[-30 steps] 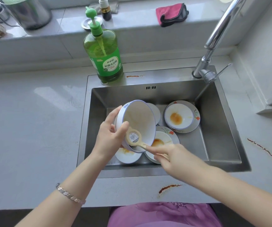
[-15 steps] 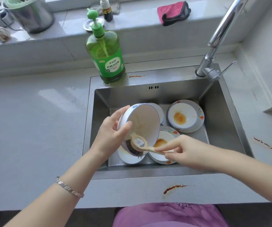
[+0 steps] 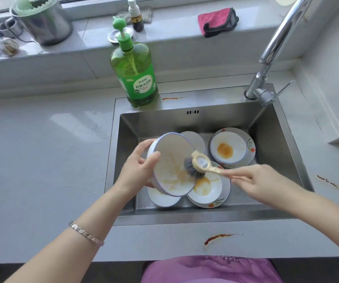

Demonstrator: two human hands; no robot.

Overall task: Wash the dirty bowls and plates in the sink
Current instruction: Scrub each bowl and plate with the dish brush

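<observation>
Head view: one bowl (image 3: 169, 160), one brush (image 3: 198, 166) held; four plates (image 3: 207, 193) in sink (image 3: 205, 119).

Brushed steel sink (image 3: 283, 152), glossy glazed bowl (image 3: 170, 160), translucent plastic soap bottle (image 3: 133, 68), chrome faucet (image 3: 274, 43)

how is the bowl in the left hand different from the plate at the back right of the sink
The bowl is held tilted by the left hand; the plate lies flat in the sink. The bowl is deep with a plain rim; the plate is shallow with flowers on its rim. The bowl has thin yellow smears by the brush; the plate has one orange blot. Both are white and dirty.
</observation>
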